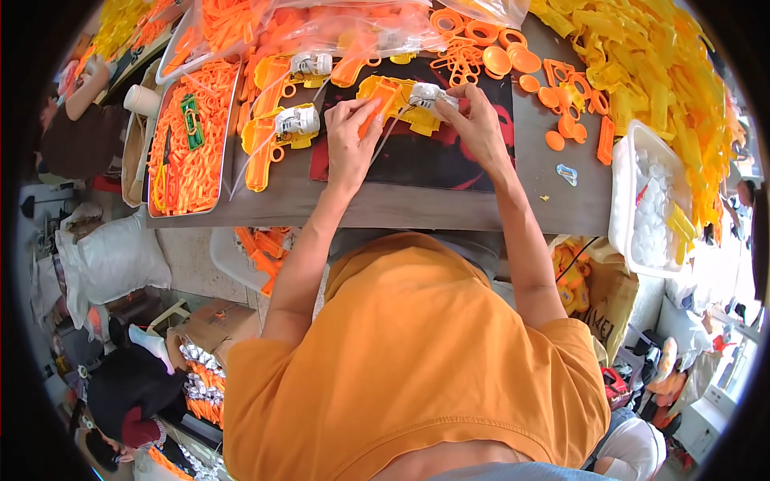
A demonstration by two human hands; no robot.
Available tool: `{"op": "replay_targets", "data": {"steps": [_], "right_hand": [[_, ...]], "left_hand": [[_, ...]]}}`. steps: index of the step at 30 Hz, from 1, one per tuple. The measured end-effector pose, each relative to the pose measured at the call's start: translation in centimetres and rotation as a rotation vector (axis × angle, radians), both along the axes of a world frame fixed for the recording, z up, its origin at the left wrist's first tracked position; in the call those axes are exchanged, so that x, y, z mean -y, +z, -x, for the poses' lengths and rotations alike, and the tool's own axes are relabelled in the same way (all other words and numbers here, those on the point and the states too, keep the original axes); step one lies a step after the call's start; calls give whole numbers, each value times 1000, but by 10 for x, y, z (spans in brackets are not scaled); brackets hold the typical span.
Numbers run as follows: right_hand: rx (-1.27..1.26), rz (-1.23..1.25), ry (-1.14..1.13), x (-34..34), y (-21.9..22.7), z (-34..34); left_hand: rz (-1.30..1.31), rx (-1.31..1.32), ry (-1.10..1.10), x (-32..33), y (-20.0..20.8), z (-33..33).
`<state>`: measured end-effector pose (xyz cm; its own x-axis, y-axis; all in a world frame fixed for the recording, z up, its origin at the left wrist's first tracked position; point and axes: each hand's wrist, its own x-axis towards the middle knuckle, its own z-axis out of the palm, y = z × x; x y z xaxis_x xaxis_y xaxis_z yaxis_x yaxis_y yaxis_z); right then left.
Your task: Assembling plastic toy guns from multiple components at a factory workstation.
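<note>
A toy gun half-shell (pixel 423 120), yellow with an orange grip piece (pixel 383 103), lies on a dark mat between my hands. My left hand (pixel 350 138) is closed on the orange grip piece, thumb and fingers on its two sides. Seated at the shell's right end is a white gearbox-like unit (pixel 430 95) with thin wires. The fingers of my right hand (pixel 479 128) pinch at that unit's right end. Left of the mat lie similar half-shells with white units, one being the nearer toy gun half (pixel 282 132).
At the left stands a tray (pixel 218 180) of small orange parts with a green piece on top. Orange rings and discs (pixel 525 60) lie right of the mat (pixel 473 172). A white bin (pixel 622 210) of clear parts and a heap of yellow shells (pixel 666 80) flank the right.
</note>
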<state>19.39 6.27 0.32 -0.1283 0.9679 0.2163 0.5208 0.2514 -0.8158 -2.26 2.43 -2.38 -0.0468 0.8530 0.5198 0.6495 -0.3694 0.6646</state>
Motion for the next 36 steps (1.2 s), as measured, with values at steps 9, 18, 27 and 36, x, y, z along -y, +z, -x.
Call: {"op": "replay_targets", "data": {"steps": [9,18,27,36], "right_hand": [[-54,56,-69,0,3,4],[-61,-81,-134,7,21,15],[-223,-25,-106,19,17,12],[165,-268,-303,10,-23,50]], "left_hand": [[-23,-174,37,0,7,-5],[-205,-286,-90,-22,59,-11],[-83,-203,-433,-39,48,-10],[157,338,-473,-33,21,-5]]}}
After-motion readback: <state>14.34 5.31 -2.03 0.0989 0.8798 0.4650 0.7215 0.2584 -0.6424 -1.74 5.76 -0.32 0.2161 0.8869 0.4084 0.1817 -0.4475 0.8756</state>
